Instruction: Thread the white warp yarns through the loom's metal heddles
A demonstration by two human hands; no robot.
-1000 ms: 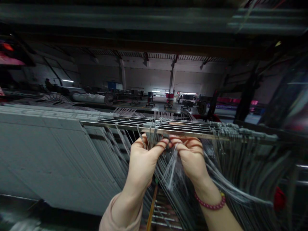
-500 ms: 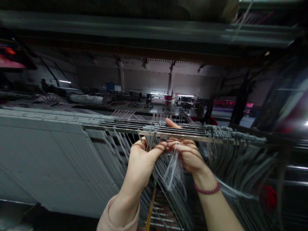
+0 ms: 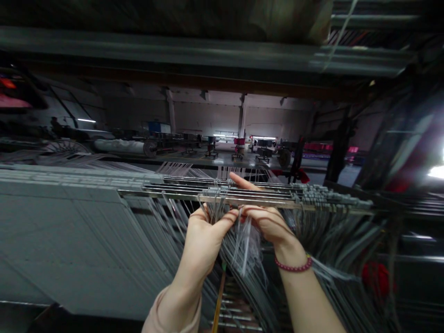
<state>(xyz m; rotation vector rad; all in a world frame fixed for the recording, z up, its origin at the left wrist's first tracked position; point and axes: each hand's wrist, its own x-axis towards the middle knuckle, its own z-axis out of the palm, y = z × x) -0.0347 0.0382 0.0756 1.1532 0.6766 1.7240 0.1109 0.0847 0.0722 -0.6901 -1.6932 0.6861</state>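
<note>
Left hand [image 3: 204, 236]: pinched shut on a few metal strips [image 3: 217, 208] hanging from the rails [image 3: 249, 198].
Right hand [image 3: 267, 219]: loosely curled round loose threads [image 3: 247, 243] (forefinger stretched over the rails).
Care: keep the strips parted and the threads untangled.

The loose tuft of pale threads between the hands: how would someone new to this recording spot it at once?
Start at the long metal rails running across the loom, hung with grey metal strips. Below their middle, the left hand and right hand meet. The tuft of pale threads hangs between them, frayed and whitish, unlike the straight dark strips around it.
</note>
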